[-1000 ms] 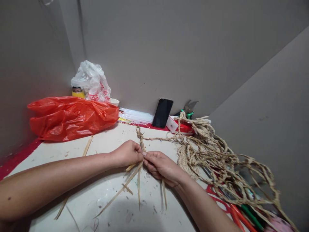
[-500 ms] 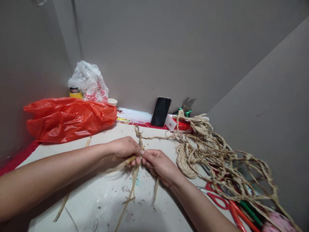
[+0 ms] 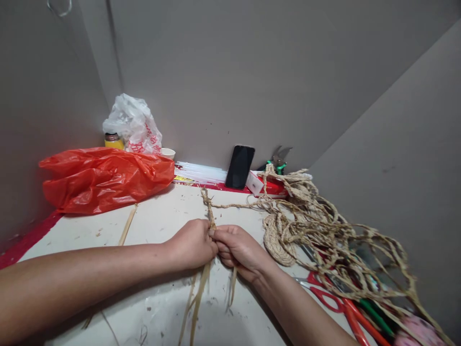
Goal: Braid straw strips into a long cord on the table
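My left hand and my right hand meet at the middle of the white tabletop, both closed on the near end of a braided fibre cord. My right thumb presses the braid just below its plaited part. Loose dried fibre strands hang toward me from under my left hand. A shorter strand comes out below my right hand. The cord runs away from me, and a thin length leads right to a tangled heap of braided cord. My fingers hide the place where the strands cross.
A red plastic bag lies at the left, a white bag behind it. A phone leans against the wall beside pruning shears. Red-handled scissors lie under the cord at right. A loose strip lies beyond my left forearm.
My left hand has turned over and come down nearer to me, its fingers now folded at the braid. The strands it held out leftward now hang toward me. My right hand stays almost in place.
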A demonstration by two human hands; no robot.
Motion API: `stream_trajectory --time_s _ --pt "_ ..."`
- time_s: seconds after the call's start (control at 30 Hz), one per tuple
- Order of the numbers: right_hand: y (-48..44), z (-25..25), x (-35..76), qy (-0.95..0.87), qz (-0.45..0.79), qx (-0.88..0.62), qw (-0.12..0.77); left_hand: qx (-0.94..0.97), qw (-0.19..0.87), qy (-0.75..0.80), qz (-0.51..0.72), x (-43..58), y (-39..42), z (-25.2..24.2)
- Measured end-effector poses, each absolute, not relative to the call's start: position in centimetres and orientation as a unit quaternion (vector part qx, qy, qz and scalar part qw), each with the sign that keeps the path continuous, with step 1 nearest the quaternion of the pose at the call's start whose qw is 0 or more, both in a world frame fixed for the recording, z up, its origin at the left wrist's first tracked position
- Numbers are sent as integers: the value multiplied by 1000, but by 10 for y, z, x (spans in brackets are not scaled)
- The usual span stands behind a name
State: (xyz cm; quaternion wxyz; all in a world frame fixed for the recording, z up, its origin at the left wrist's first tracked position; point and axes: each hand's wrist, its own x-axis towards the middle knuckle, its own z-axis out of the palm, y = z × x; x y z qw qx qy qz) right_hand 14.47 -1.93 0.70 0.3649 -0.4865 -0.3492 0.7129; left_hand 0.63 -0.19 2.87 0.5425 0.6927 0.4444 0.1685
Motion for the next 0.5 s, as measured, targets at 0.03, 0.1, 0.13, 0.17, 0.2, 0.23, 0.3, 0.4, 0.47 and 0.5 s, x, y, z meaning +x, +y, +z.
stream_trajectory --time_s 0.03,0.1,0.13,0.17,0.2,0.23,0.3,0.4,0.47,0.5 --pt "-19 8 145 -351 713 -486 365 689 553 442 156 4 -1 30" --pt "-19 9 147 -353 716 -479 365 678 567 449 131 -1 2 32" --pt "-19 9 148 -353 719 -475 365 679 557 459 135 -4 5 32" --pt "-18 9 149 -353 721 -471 366 687 530 471 158 -7 8 31" --pt "-18 9 150 -353 723 -468 366 698 495 481 192 -10 10 30" --pt "-18 9 151 -354 724 -466 366 705 465 485 228 -11 12 28" --pt "-18 7 153 -358 727 -461 362 688 478 479 261 -11 15 23" --pt "-17 4 154 -370 731 -458 345 586 636 451 221 -4 16 19" --pt "-16 4 154 -378 728 -466 332 526 709 427 198 1 17 20" --pt "-16 4 154 -382 725 -471 327 510 729 418 183 2 18 21"
